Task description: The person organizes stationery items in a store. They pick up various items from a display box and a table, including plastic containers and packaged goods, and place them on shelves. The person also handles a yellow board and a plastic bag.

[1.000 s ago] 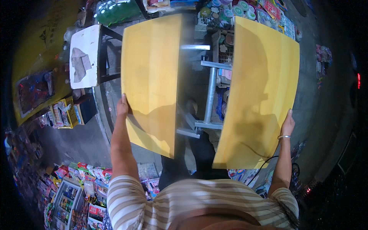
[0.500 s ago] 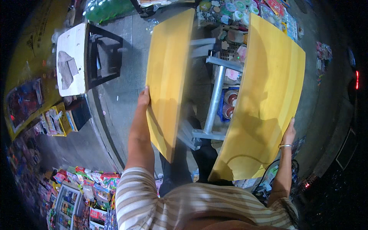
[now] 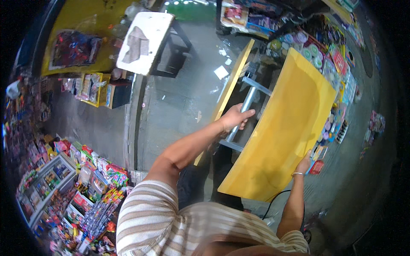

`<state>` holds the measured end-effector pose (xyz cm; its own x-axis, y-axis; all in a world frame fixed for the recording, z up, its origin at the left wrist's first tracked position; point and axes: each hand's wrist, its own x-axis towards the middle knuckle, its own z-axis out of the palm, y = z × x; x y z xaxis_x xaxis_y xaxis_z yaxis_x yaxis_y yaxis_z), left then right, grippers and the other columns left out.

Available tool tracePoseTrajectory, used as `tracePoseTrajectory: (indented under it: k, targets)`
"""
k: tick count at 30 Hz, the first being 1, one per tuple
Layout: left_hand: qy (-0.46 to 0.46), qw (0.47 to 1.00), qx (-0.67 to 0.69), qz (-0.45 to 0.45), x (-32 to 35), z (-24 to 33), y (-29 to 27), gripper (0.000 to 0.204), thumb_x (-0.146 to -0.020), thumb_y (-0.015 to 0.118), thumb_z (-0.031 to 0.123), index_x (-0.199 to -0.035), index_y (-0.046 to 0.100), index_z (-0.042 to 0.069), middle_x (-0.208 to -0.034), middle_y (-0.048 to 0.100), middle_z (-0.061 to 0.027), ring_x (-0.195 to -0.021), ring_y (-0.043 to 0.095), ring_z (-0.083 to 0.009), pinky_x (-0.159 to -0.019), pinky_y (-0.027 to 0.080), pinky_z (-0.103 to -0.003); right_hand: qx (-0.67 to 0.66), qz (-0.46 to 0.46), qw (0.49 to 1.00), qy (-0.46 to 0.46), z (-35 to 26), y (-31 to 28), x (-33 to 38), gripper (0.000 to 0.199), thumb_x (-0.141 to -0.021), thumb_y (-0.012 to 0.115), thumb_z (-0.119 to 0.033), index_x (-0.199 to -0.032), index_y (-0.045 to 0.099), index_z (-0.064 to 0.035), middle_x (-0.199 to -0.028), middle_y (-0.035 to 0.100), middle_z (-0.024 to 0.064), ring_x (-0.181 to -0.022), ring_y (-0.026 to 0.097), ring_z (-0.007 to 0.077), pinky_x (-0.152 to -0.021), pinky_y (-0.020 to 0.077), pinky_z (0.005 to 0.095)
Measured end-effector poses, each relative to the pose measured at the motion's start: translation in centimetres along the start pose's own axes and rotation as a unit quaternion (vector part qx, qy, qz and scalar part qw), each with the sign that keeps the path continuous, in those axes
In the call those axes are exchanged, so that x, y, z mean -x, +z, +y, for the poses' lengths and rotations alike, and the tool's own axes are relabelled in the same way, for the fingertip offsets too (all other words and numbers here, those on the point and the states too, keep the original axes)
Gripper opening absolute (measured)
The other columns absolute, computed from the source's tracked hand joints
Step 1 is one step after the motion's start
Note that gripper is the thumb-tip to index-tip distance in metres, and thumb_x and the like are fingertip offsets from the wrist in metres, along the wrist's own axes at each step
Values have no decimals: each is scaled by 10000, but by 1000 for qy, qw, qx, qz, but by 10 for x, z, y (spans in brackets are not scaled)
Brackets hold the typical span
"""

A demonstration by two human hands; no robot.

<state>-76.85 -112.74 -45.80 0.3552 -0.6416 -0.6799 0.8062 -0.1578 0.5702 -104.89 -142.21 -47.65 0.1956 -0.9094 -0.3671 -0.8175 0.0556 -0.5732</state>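
1. The left hand (image 3: 237, 117) is closed around a grey metal tube (image 3: 253, 94), its fingers curled about the bar.
2. The right hand (image 3: 303, 163) grips the outer edge of the right yellow panel (image 3: 286, 128), thumb near its upper face; the other fingers are mostly hidden. A pale bracelet (image 3: 297, 173) circles that wrist.
3. The tube runs between the right yellow panel and the left yellow panel (image 3: 234, 81), with a flat metal crossbar (image 3: 259, 86) at its far end and another nearer the body. The left panel shows almost edge-on; the right one shows its broad face, with shadows across it. Both stand in front of the person's dark-clad legs.
4. Just beside the right hand is a small red package (image 3: 316, 167); a black cable (image 3: 273, 201) curves by the right panel's near end.
5. Beyond the right panel lie crowded colourful goods (image 3: 339, 64).
6. Well to the left, a white-topped stool (image 3: 161, 32) bears a grey cloth (image 3: 136, 45). Farther left is a yellow basket (image 3: 103, 94) of goods.
7. Bright packages (image 3: 100, 202) crowd the lower left.
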Motion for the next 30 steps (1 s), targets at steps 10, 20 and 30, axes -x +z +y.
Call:
tracePoseTrajectory:
  k: [10, 20, 30]
  targets:
    - [73, 990, -114, 45, 129, 55, 7, 254, -810, 681, 226, -880, 501, 59, -648, 504, -2, -535, 496, -86, -490, 424, -254, -150, -224, 955, 120, 12, 160, 16, 793, -842, 311, -691, -1284, 445, -45, -1175, 569, 114, -1070, 533, 271, -892, 422, 401]
    - [195, 941, -257, 104, 231, 29, -9, 196, -793, 655, 131, -933, 535, 63, -690, 513, 19, -615, 491, -53, -535, 414, -232, -74, -422, 887, 170, -68, 147, 106, 599, -926, 297, -534, -1182, 510, -35, -1004, 652, 116, -736, 653, 203, -501, 456, 309]
    - [107, 903, -228, 348, 379, -48, -53, 290, -734, 614, 99, -1015, 573, 40, -742, 578, -55, -669, 547, -129, -602, 450, -298, 298, -411, 815, -280, -94, 58, 36, 425, -851, 532, -421, -863, 619, -5, -727, 621, 73, -571, 583, 168, -520, 481, 312]
